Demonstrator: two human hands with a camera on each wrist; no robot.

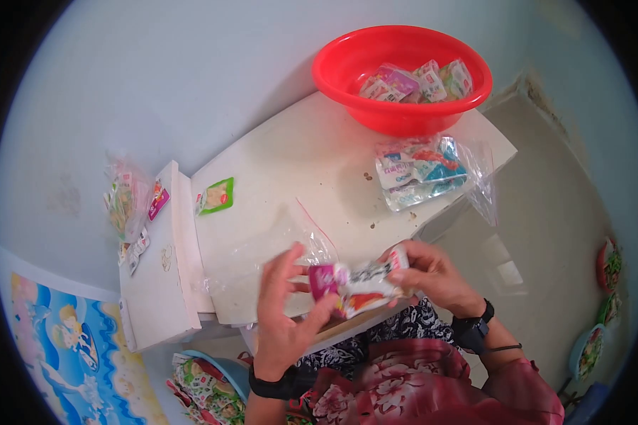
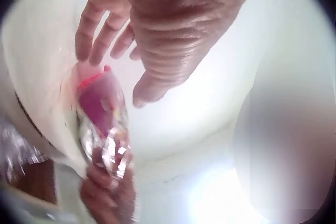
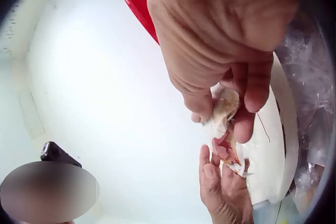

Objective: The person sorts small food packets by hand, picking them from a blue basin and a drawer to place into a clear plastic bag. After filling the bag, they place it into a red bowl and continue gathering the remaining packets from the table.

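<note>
Packets [image 1: 365, 285] in white and purple sit between the hands, over the counter's [image 1: 283, 156] near edge; how many is hard to tell. The right hand [image 1: 438, 276] pinches one end, while the left hand [image 1: 283, 312] has its fingers spread wide beside the purple end, not closed on it. A firm right pinch with broad left-hand support should, I judge, stop slick wrapping from slipping. A clear bag [image 1: 322, 242] lies on the pale counter, a green-edged packet [image 1: 216, 196] farther left, a red basin [image 1: 404, 120] of packets at the far end, near a filled bag [image 1: 418, 173]. Light-blue walls [image 1: 191, 71] and a bright poster [image 1: 85, 347] border the room.
</note>
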